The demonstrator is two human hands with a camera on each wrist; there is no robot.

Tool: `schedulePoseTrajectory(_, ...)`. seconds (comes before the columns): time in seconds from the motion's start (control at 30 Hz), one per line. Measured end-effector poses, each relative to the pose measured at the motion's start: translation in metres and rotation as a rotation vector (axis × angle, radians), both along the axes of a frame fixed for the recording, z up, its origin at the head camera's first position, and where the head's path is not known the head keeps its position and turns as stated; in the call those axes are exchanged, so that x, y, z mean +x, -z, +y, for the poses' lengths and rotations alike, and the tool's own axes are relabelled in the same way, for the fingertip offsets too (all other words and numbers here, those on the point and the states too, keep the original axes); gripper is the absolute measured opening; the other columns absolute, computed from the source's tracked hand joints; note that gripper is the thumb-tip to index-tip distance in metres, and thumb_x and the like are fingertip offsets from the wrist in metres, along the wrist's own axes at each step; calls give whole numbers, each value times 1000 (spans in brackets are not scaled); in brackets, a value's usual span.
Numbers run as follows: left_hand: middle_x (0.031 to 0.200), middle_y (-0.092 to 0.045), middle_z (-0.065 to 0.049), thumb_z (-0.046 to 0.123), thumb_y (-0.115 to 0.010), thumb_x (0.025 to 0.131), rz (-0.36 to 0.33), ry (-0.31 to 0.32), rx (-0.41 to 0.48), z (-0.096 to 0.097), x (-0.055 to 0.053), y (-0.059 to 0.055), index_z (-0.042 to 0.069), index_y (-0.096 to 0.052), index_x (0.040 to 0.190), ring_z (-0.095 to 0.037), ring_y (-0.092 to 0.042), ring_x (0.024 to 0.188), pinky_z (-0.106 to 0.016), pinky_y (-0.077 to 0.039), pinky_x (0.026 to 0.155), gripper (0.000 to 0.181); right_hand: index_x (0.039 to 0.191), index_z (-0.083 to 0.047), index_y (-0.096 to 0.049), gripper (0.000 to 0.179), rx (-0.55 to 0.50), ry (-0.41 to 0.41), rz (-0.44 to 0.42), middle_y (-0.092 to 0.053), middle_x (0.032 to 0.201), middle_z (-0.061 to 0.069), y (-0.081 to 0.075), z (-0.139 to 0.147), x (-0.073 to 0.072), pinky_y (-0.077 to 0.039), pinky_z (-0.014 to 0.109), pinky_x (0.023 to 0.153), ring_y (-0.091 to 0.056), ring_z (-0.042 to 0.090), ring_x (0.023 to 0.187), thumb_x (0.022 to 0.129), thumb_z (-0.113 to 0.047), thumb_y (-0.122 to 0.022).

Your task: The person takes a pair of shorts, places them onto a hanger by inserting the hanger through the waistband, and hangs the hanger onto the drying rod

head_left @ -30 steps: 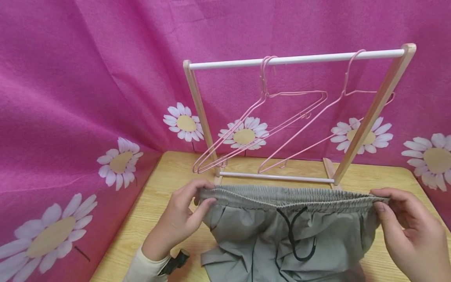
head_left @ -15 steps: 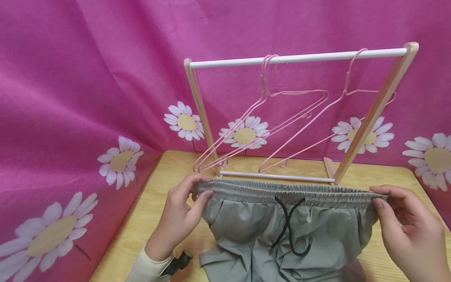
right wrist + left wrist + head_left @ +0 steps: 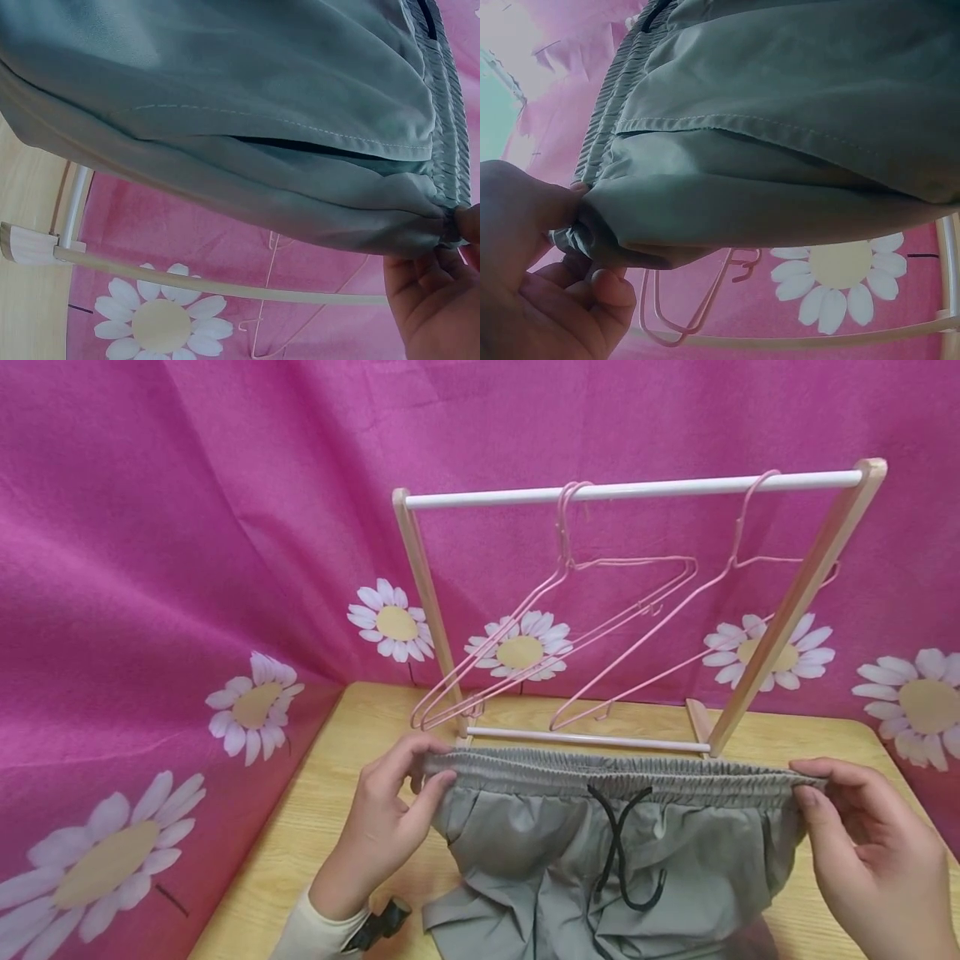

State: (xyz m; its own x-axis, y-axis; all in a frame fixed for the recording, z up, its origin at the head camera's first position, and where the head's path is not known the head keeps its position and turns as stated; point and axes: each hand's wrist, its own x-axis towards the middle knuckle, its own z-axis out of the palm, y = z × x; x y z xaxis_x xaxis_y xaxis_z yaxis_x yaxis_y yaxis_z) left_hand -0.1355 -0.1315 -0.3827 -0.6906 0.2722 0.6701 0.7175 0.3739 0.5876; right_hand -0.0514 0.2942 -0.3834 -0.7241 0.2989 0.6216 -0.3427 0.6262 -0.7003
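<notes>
A pair of grey-green pants (image 3: 622, 852) with an elastic waistband and a black drawstring (image 3: 618, 852) is held up by its waist, front toward me. My left hand (image 3: 393, 818) pinches the left end of the waistband between thumb and fingers; the left wrist view shows this pinch beside a side pocket (image 3: 727, 127). At the opposite end, my right hand (image 3: 877, 843) pinches the waistband the same way, seen also in the right wrist view. The waistband is stretched nearly straight between both hands. The lower legs run out of the head view.
Behind the pants stands a small rack with a white top bar (image 3: 637, 489) and wooden posts (image 3: 798, 610). Several pink wire hangers (image 3: 637, 693) hang from it. The wooden table (image 3: 300, 852) meets a pink cloth backdrop (image 3: 225, 527) with daisies.
The waistband has risen a little from one second ago, and its front edge hangs straighter. The drawstring ends have swung and now cross. Both hands keep their pinch.
</notes>
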Motion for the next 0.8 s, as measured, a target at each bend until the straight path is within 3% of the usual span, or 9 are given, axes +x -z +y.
schedulePoseTrajectory(0.23,93,-69,0,-5,-83,92,0,42,18,1,0,3,8,-68,121,-9,-57,73,-24,-50,67,35,123,15,-69,29,13,5,35,-67,107,-19,0,0,-1,-47,1,75,-57,-5,78,96,24,-62)
schedulePoseTrajectory(0.47,97,-70,1,-4,-82,92,12,84,-7,8,1,7,9,-69,119,-9,-59,77,-22,-50,69,33,121,21,-65,24,-30,-58,112,-64,97,-15,1,9,-3,-39,11,57,-47,-2,66,99,23,-56)
schedulePoseTrajectory(0.8,90,-64,5,1,-83,92,-4,124,-79,13,3,11,13,-69,116,-10,-58,78,-24,-52,69,30,125,25,-57,24,-17,-104,107,-62,104,-10,-7,13,-1,-47,6,81,-55,3,85,105,16,-47)
